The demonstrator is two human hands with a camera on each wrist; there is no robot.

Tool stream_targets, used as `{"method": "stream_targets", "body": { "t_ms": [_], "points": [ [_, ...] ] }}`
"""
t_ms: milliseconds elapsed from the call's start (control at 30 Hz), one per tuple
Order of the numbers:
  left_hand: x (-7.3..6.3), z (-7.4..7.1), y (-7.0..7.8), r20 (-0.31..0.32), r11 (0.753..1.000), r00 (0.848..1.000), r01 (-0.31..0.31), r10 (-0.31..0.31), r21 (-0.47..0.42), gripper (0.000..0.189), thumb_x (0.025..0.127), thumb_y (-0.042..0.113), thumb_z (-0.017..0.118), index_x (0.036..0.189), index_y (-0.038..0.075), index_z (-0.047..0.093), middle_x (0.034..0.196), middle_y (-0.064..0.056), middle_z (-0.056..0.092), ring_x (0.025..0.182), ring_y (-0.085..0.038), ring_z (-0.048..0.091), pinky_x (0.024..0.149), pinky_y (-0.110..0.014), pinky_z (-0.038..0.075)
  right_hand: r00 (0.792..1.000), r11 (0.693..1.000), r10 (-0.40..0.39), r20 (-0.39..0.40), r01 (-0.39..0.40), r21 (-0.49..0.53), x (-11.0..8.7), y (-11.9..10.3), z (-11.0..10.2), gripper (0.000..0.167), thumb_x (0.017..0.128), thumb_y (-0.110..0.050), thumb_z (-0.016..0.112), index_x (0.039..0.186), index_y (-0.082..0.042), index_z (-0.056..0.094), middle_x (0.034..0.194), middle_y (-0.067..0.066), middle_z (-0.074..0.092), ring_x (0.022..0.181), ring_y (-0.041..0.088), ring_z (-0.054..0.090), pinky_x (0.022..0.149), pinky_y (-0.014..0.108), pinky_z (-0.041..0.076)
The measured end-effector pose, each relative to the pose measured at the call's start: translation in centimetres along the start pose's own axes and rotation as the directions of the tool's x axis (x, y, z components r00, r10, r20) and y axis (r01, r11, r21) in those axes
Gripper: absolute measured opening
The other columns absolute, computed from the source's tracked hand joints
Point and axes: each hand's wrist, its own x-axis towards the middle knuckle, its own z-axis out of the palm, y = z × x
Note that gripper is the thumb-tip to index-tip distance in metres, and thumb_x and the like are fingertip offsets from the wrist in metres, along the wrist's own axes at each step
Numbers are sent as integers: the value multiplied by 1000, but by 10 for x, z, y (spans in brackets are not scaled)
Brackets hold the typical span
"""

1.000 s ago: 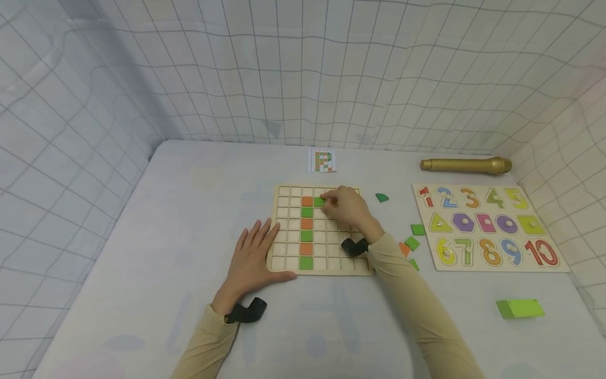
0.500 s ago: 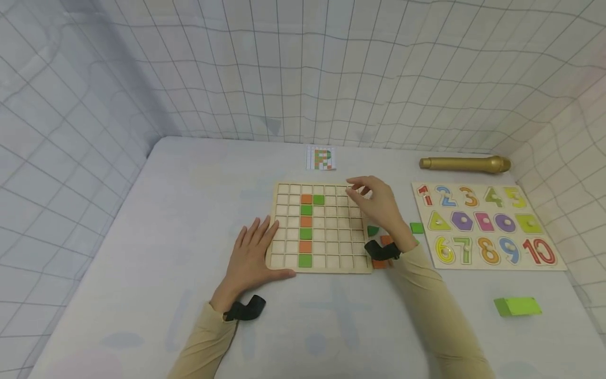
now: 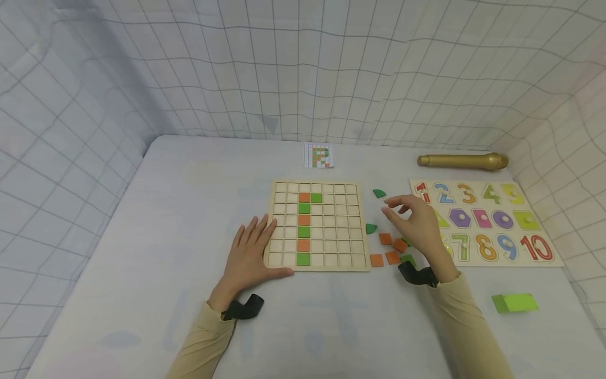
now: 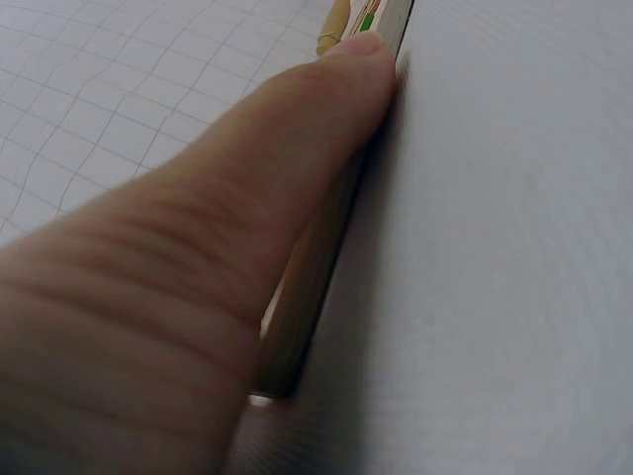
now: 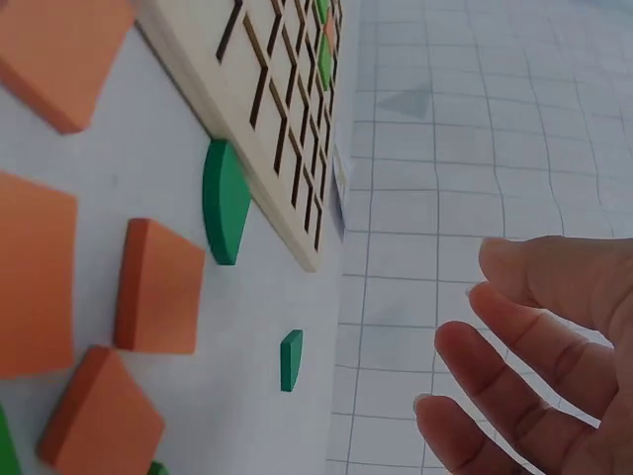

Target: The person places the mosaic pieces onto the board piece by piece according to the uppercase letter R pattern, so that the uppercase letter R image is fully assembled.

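My left hand (image 3: 248, 255) lies with spread, straight fingers at the left front corner of a wooden grid board (image 3: 317, 270). In the left wrist view its thumb (image 4: 287, 129) rests along the board's edge. Orange and green square tiles alternate in one column of the board, and a green tile (image 3: 316, 198) sits right of the top orange tile (image 3: 304, 197). Right of the board, my right hand (image 3: 418, 221) hovers with loosely bent fingers and nothing between them. Nearby lie two dark green quarter-round pieces (image 3: 379, 193) and several loose orange tiles (image 3: 385, 239). The hand partly hides green tiles (image 3: 408, 259).
A small pattern card (image 3: 319, 156) lies behind the board. On the right are a number-and-shape puzzle board (image 3: 487, 258), a gold microphone (image 3: 461, 161) and a light green block (image 3: 516, 302). Grid-patterned cloth walls (image 3: 303, 68) surround the table.
My right hand has let go of the green tile in the grid and moved right, off the board and over beside the loose pieces. My left hand has stayed on the board's corner.
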Motion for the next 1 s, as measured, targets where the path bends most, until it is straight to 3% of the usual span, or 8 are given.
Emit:
{"method": "stream_targets", "body": {
  "t_ms": [200,367,500,700,1000],
  "points": [
    [0,0,0,8,1000,1000,10,-10,-4,115,65,71,69,152,12,23,157,-8,15,143,-26,4,113,-44,-2,988,998,51,144,-46,-36,-10,7,-6,19,85,-17,73,97,-3,72,95,10,68,81,26,55,63,36,42],
    [0,0,-1,4,1000,1000,5,-5,-5,115,65,71,69,152,12,23,157,-8,15,143,-27,5,113,-45,-1,951,991,130,279,-119,-59,-14,12,-8,19,83,-16,74,100,-6,73,103,9,66,88,26,53,68,37,42],
    [0,0,-1,0,1000,1000,1,-1,-10,115,65,71,69,152,12,23,157,-8,15,143,-26,5,113,-45,-1,925,990,139,353,-116,-85,-16,16,-8,21,82,-15,75,102,-7,73,102,8,66,90,27,53,72,39,43],
    [0,1,-2,-4,1000,1000,-5,5,-3,115,65,71,68,152,13,22,157,-8,15,143,-26,5,113,-45,-1,905,988,133,405,-90,-124,-20,20,-6,21,81,-12,75,102,-10,73,102,6,64,91,26,51,74,39,44],
    [0,1,0,-4,1000,1000,-9,9,6,115,65,71,69,152,12,22,157,-8,15,143,-27,5,113,-46,0,898,983,138,418,-74,-165,-22,22,-5,21,79,-15,78,98,-11,74,98,3,64,84,21,47,66,33,41]
  ]
}}
